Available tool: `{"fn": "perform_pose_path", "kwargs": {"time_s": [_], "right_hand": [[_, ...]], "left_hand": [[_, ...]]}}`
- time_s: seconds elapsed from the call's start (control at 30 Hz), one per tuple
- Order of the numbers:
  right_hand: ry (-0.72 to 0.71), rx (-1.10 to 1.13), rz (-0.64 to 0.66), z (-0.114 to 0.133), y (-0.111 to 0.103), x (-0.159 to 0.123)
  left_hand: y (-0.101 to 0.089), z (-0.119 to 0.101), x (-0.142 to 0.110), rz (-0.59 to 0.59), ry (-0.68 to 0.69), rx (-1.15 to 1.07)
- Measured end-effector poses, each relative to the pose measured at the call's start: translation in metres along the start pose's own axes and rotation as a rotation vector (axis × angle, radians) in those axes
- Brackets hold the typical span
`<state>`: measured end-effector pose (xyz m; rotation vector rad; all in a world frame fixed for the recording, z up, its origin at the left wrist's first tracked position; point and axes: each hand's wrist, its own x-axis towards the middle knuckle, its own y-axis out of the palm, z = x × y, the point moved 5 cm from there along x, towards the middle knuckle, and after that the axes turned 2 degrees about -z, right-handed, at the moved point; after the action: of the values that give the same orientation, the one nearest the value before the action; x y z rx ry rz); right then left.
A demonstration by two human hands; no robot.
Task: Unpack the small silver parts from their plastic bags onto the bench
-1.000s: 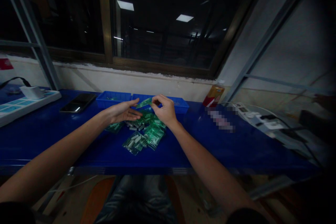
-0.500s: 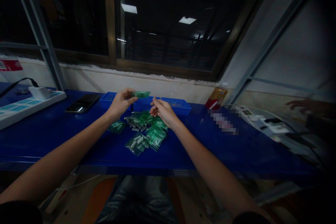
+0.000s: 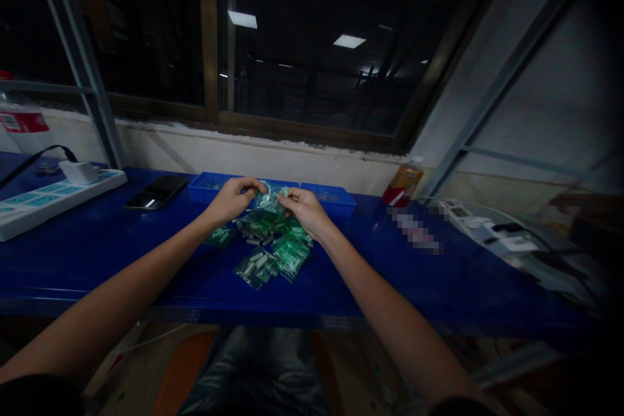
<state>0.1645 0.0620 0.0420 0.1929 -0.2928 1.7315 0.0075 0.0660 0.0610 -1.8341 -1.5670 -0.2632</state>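
Note:
Between my two hands hangs a small green-tinted clear plastic bag (image 3: 269,198). My left hand (image 3: 238,197) pinches its left edge. On the other side, the fingertips of my right hand (image 3: 305,209) are closed on the bag's right edge. Below them lies a pile of similar green bags (image 3: 291,252) with small pale and metallic pieces inside. One filled bag (image 3: 256,266) rests at the pile's front, and another bag (image 3: 219,236) sits to its left, near my left wrist. What the held bag contains I cannot make out.
Blue trays (image 3: 331,200) with small parts stand behind the pile. A phone (image 3: 156,192) and a white power strip (image 3: 63,195) lie left on the blue table (image 3: 370,273). To the right are a drink bottle (image 3: 402,183) and another power strip with cables (image 3: 507,234).
My right hand has come to the bag and now grips its right side. The bag, earlier in my left hand alone, is now held between both hands, facing me more.

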Motion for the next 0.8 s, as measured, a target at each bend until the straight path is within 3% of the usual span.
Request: {"fn": "perform_pose_path", "kwargs": {"time_s": [0.17,0.33,0.47,0.53,0.63,0.73,0.8], "right_hand": [[-0.033,-0.122,-0.132,0.001,-0.009,0.001],[0.046,0.006,0.028,0.001,-0.002,-0.001],[0.036,-0.014,0.035,0.001,0.000,-0.001],[-0.053,-0.122,-0.004,0.003,-0.003,0.000],[-0.288,-0.405,-0.101,0.013,-0.006,-0.002],[-0.497,-0.632,-0.107,0.024,-0.002,-0.009],[-0.569,-0.703,-0.071,0.028,0.003,-0.013]], "left_hand": [[0.001,-0.001,-0.003,-0.014,-0.133,-0.126],[-0.003,-0.012,-0.006,-0.083,-0.140,-0.250],[-0.003,-0.017,-0.006,-0.084,-0.133,-0.300],[-0.004,-0.013,-0.006,-0.146,-0.188,-0.311],[-0.005,0.004,-0.007,-0.201,-0.404,-0.315],[0.003,0.018,-0.011,-0.062,-0.647,-0.434],[0.009,0.017,-0.013,0.043,-0.716,-0.551]]}}
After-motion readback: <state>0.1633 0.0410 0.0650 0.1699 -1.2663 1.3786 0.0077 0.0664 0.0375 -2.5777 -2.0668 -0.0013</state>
